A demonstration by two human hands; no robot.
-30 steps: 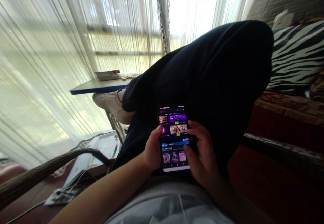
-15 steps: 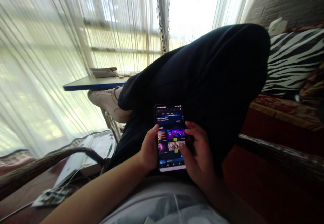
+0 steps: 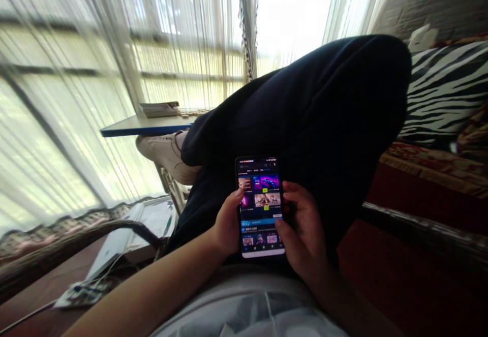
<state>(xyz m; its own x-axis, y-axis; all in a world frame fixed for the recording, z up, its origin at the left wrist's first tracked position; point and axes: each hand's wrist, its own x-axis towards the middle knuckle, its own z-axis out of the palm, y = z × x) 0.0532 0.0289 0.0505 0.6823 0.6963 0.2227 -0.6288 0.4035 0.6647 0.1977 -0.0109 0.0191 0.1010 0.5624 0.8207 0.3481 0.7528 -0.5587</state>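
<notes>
A smartphone with a lit screen is held upright in front of my lap, showing rows of colourful picture tiles on a dark page. My left hand grips its left edge, the thumb on the rim and the other fingers hidden behind. On the opposite side, my right hand is closed around the right edge. Its thumb rests on the lower right of the screen, and its bent fingers show beside the phone. My dark trousers lie behind the phone, one leg crossed over the other.
A blue-edged table bears a grey box; a light shoe is beneath its edge. At lower left are a curved armrest and a power strip with cables. A zebra-striped cushion lies at right, sheer curtains ahead.
The page on the phone has scrolled up, bringing further tiles into view below. My right thumb has moved slightly down the screen. The whole view has shifted a little.
</notes>
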